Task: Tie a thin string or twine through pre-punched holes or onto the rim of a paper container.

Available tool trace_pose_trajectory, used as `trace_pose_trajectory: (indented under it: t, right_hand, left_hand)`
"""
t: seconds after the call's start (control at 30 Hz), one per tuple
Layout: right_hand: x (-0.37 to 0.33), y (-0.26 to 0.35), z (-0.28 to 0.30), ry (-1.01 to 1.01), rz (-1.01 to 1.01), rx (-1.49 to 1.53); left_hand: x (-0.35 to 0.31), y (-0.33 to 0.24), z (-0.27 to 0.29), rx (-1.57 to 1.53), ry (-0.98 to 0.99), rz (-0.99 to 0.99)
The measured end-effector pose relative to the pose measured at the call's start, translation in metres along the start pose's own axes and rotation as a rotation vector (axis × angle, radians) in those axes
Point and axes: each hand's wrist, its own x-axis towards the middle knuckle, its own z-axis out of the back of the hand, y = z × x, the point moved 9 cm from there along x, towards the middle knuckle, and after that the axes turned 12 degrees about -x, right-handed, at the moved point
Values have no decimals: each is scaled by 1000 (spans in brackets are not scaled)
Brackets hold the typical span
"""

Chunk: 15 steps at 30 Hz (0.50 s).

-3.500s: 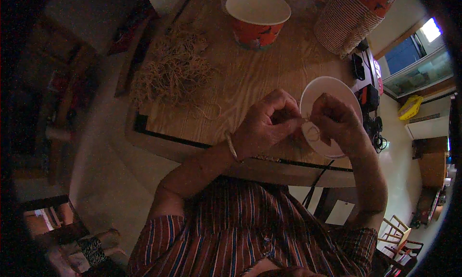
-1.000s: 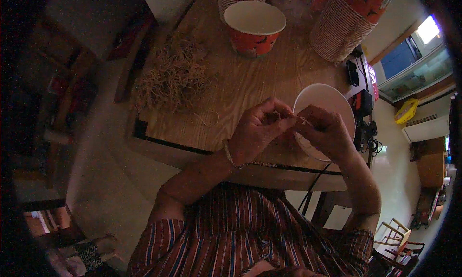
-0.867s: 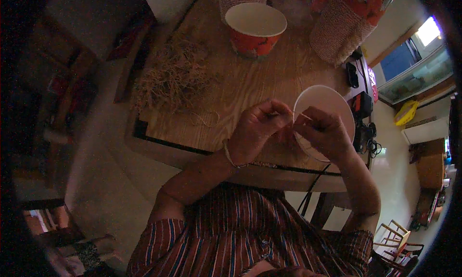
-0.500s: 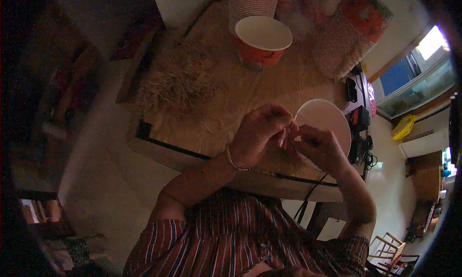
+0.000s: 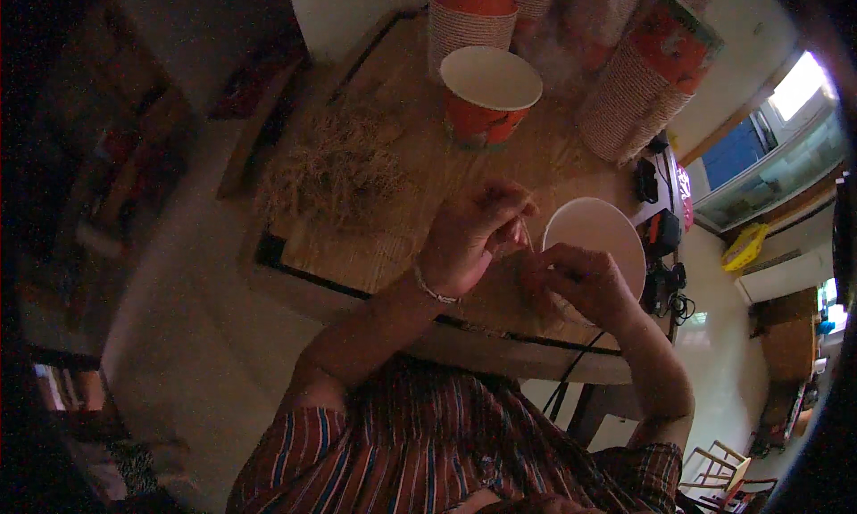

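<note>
Over the front of the wooden table [image 5: 428, 246], my left hand [image 5: 460, 242] and my right hand [image 5: 585, 282] are close together. Between their pinched fingertips runs a thin pale strand [image 5: 528, 234], too fine and dim to tell its kind. My left hand, with a bracelet at the wrist, grips its upper part, and my right hand pinches lower down. Just beyond my right hand stands a wide white-lined tub [image 5: 603, 224], partly covered by that hand. To the left lies a loose heap of thin, tan, root-like strands [image 5: 339, 170].
An orange paper tub [image 5: 486, 121] with a white inside stands at the back. Behind it rise stacks of nested tubs [image 5: 473, 32], and another stack [image 5: 638, 90] leans at the right. Black devices and cables [image 5: 665, 273] crowd the right edge.
My hands have drawn slightly apart, with the strand now stretched between them. The view has shifted a little, so the tubs sit lower in the picture.
</note>
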Motion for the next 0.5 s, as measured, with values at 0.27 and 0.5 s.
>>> trace_pose_trajectory:
  t: [0.27, 0.5]
  right_hand:
    - [-1, -2, 3, -23, 31, -14]
    - [0, 10, 7, -15, 33, 26]
  left_hand:
    - [-1, -28, -13, 450, 2, -229]
    - [-3, -41, -21, 660, 91, -323]
